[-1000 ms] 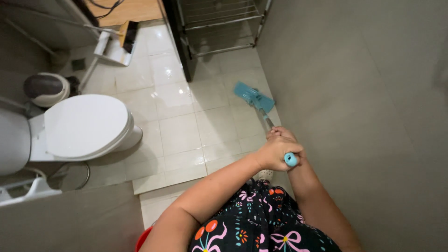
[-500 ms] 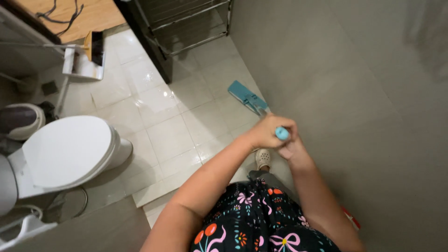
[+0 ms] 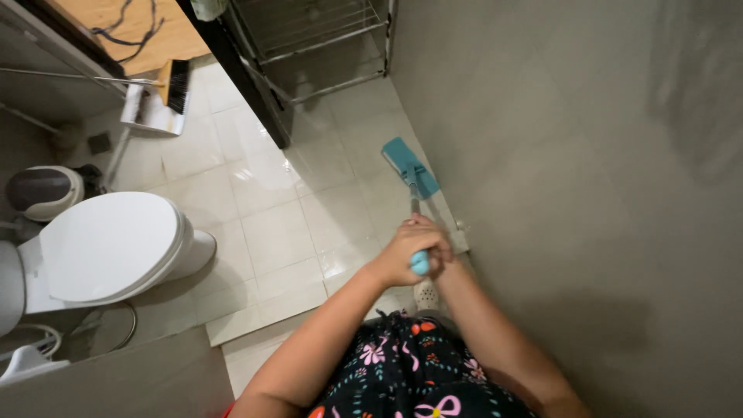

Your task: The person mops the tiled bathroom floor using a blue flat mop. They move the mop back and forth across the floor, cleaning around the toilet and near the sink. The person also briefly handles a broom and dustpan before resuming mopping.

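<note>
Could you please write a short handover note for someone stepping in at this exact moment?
Left hand: closed around the top of the mop handle, just below its blue end cap.
Right hand: also wrapped on the handle, pressed against the left.
Mop head: flat, teal, lying on the tiled floor close to the grey wall, in front of the metal rack.
Done: tiles near the mop head look glossy, possibly wet; I cannot tell how much has been mopped.
Left: floor around the closed toilet and by the dustpan and brush looks duller.
</note>
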